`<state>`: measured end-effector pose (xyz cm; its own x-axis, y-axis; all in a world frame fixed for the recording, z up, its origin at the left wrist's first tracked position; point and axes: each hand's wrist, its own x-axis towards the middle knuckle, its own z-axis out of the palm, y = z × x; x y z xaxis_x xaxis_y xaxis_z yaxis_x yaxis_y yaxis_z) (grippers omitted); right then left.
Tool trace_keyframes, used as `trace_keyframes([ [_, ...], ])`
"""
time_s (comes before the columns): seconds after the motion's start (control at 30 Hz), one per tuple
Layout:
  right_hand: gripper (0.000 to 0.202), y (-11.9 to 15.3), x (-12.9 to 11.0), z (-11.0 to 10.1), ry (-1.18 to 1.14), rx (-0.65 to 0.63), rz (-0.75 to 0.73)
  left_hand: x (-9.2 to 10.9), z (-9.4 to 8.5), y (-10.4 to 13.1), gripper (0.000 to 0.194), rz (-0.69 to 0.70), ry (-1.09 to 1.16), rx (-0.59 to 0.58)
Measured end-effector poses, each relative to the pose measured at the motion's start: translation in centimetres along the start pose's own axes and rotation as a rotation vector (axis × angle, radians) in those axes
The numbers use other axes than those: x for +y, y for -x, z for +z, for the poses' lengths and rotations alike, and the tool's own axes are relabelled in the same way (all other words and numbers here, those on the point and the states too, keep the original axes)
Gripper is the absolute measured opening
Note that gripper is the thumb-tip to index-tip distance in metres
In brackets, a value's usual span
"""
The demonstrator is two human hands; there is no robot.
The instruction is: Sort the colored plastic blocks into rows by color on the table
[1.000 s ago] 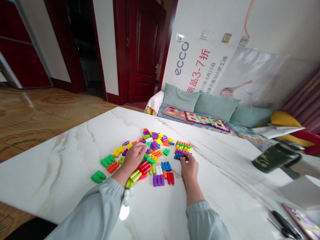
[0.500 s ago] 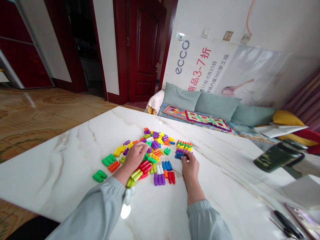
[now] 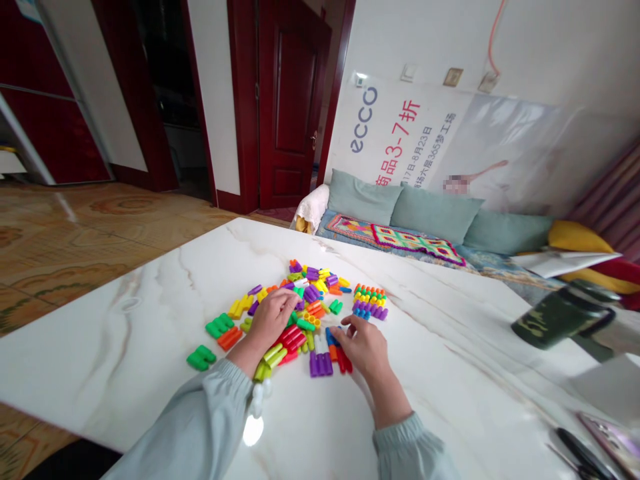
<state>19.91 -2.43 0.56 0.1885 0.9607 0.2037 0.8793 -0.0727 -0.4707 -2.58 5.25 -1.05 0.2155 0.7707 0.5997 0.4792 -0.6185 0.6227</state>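
Note:
Brightly coloured plastic tube blocks lie heaped on a white marbled table (image 3: 160, 300). My left hand (image 3: 273, 317) is over the heap's left side with its fingers bent together, close to green and purple pieces (image 3: 311, 293); what is between the fingertips is hidden. Below it lie a red block (image 3: 292, 337) and a lime block (image 3: 269, 361). My right hand (image 3: 364, 343) has thumb and forefinger around a blue block (image 3: 331, 336), which it partly covers. A purple-and-white block (image 3: 321, 357) and a red one (image 3: 344, 361) lie close by. Behind this hand sits a row-built stack (image 3: 370, 300) in orange, green, yellow, purple and blue.
Green blocks (image 3: 201, 358) lie apart on the left. At the right stand a dark green mug (image 3: 560, 317), a phone (image 3: 607, 437) and a black-handled item (image 3: 580, 450). A sofa with cushions (image 3: 435, 213) is behind the table.
My right hand has moved left and nearer, from the row-built stack to the blue block. My left hand stays at nearly the same spot over the heap.

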Motion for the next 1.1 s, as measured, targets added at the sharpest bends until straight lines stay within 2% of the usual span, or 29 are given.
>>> trace_keyframes([
  [0.1,0.032,0.3,-0.8,0.0,0.094,-0.073,-0.011,-0.1,0.0,0.0,0.038,-0.002,0.0,-0.004],
  [0.23,0.032,0.2,-1.0,-0.2,0.08,-0.099,0.007,-0.1,0.0,0.0,0.038,-0.003,-0.003,-0.002],
  [0.4,0.029,-0.1,-0.4,0.2,-0.018,-0.086,0.032,0.1,0.0,0.0,0.038,0.003,-0.003,0.003],
  [0.6,0.021,-0.1,0.0,0.8,-0.086,-0.028,-0.005,0.2,-0.1,0.0,0.037,0.013,0.004,0.011],
  [0.7,0.028,0.0,0.0,0.1,-0.071,-0.038,-0.001,0.2,-0.1,0.0,0.037,0.015,0.009,0.006],
  [0.87,0.05,0.4,-0.3,-1.3,-0.016,-0.192,-0.01,0.4,-0.2,-0.1,0.037,0.002,0.016,0.003],
  [0.97,0.051,0.5,-0.7,-1.1,0.005,-0.218,-0.01,0.4,-0.2,0.0,0.037,0.005,0.014,0.011],
  [1.1,0.043,0.6,-1.0,0.1,-0.069,-0.173,0.002,0.3,-0.1,0.0,0.038,0.006,0.009,0.009],
])
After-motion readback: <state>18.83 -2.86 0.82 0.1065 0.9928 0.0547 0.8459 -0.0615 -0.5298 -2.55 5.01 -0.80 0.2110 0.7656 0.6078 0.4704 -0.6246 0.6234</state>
